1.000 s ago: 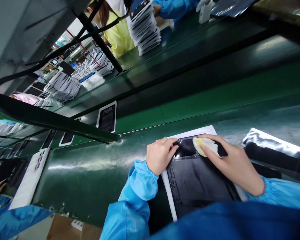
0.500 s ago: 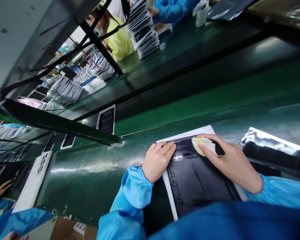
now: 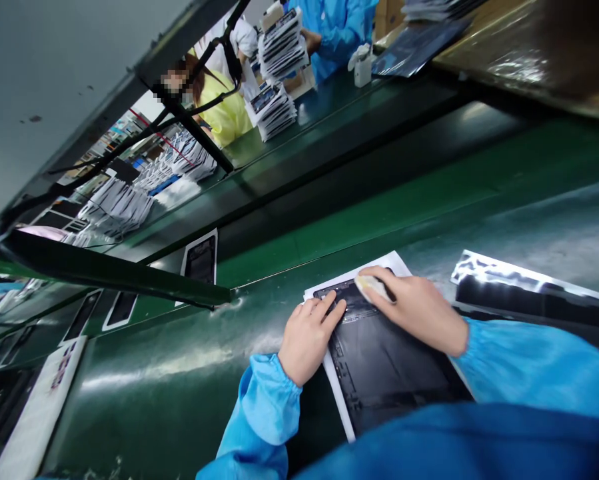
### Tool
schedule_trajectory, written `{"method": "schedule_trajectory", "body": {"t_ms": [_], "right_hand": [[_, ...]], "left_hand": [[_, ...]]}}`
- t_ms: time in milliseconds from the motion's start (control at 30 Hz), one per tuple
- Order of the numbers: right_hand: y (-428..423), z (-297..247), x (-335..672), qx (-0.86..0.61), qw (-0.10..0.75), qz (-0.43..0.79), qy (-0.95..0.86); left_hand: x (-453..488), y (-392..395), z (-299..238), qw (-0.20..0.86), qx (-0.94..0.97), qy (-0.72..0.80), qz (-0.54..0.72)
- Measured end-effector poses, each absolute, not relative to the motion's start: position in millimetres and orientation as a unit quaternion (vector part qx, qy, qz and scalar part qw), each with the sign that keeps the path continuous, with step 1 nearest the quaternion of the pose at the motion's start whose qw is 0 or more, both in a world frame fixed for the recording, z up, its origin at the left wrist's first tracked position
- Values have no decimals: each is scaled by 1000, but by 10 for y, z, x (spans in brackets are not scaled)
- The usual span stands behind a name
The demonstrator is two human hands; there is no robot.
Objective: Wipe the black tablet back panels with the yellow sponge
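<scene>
A black flat panel (image 3: 389, 363) lies on a white sheet (image 3: 335, 393) on the green bench in front of me. My left hand (image 3: 306, 337) rests on the panel's left edge, fingers stretched flat against its top left corner. My right hand (image 3: 414, 307) presses a pale yellow-white wiping pad (image 3: 372, 287) onto the panel's far end, fingers closed over it. Both sleeves are blue.
A silvery foil bag (image 3: 509, 280) with a dark panel lies to the right. Framed panels (image 3: 199, 260) ride the green belt beyond. Stacks of white trays (image 3: 279, 47) stand on the far bench, where people in yellow and blue work. A dark rail (image 3: 114, 273) crosses at left.
My right hand has slid the pad to the left along the panel's far end, nearer my left hand. My view has shifted, showing more of the far bench.
</scene>
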State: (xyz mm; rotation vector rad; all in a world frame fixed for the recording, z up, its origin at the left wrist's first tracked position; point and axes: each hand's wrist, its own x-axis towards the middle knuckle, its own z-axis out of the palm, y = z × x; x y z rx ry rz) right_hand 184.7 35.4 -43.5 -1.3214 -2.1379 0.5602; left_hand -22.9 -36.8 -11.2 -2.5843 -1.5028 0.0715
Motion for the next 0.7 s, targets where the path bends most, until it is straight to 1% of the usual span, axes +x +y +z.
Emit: {"method": "schedule_trajectory", "body": {"t_ms": [100, 267, 367, 467, 533, 600, 700], "right_hand": [[331, -425, 2035, -526, 290, 192, -776], [206, -407, 1992, -495, 287, 213, -792], [194, -393, 2045, -514, 300, 224, -772], [208, -422, 2183, -544, 339, 306, -704], [216, -484, 2270, -572, 397, 386, -605], [222, -568, 2344, -601, 448, 442, -493], [216, -661, 2442, -608, 460, 495, -417]], "left_hand": [[-228, -376, -126, 78, -863, -498, 16], [-226, -372, -126, 71, -861, -504, 12], [-219, -357, -115, 69, -861, -503, 8], [-122, -338, -128, 77, -853, -516, -11], [1, -313, -152, 79, -857, -507, -45], [134, -258, -179, 52, -873, -478, -82], [276, -87, -204, -7, -861, -497, -107]]}}
